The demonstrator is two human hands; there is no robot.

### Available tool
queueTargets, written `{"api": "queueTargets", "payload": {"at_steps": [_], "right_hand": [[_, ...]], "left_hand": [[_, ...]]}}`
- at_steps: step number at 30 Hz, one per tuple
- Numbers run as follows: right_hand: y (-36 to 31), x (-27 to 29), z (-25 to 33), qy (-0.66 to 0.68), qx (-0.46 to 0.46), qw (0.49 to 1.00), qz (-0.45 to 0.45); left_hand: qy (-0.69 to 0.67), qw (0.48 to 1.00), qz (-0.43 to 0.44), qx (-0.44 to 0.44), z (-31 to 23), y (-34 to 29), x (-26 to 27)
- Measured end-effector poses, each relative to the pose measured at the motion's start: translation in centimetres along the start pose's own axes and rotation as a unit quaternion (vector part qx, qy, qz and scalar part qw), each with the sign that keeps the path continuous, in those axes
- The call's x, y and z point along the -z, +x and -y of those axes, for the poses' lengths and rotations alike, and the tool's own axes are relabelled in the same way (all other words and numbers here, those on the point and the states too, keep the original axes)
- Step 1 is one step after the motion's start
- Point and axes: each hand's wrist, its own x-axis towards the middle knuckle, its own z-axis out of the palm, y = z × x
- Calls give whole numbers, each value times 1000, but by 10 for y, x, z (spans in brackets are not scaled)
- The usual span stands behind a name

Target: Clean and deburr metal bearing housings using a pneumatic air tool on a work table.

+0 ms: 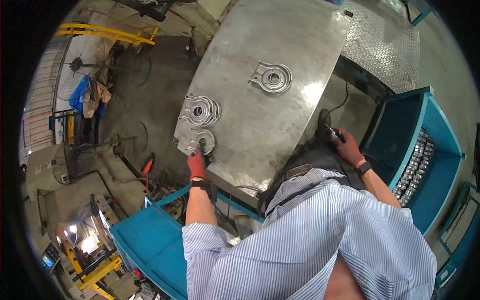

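My left hand (196, 165), in a red glove, is at the left edge of the metal table (255, 120). Its fingers close on the near side of a ring-shaped metal bracket (204, 137). Just beyond lies a stack of similar brackets (204, 109), overlapping one another. A separate pair or small stack of brackets (280, 80) rests farther right on the tabletop. Off the table's right side, my right hand (348, 150), also red-gloved, is wrapped around a small dark and silver tool (331, 133). The tool's exact kind is unclear.
To my right stands a blue bin (442, 142) with rows of shiny metal parts (416, 162). Another blue bin (152, 240) is at my lower left. A fan (77, 65), a yellow rail (107, 32) and machinery (90, 240) fill the left side. A hose (345, 97) lies beyond my right hand.
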Motion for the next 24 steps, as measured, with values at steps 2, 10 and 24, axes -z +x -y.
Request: {"api": "queueTargets", "payload": {"at_steps": [2, 10, 24], "right_hand": [[0, 2, -4, -16, 3, 1000, -8], [-1, 6, -19, -51, 1, 997, -55], [-2, 11, 9, -24, 1, 999, -41]], "left_hand": [[70, 996, -27, -46, 2, 22, 15], [181, 910, -276, -251, -22, -1, -9], [172, 960, 85, -203, -178, -26, -255]]}}
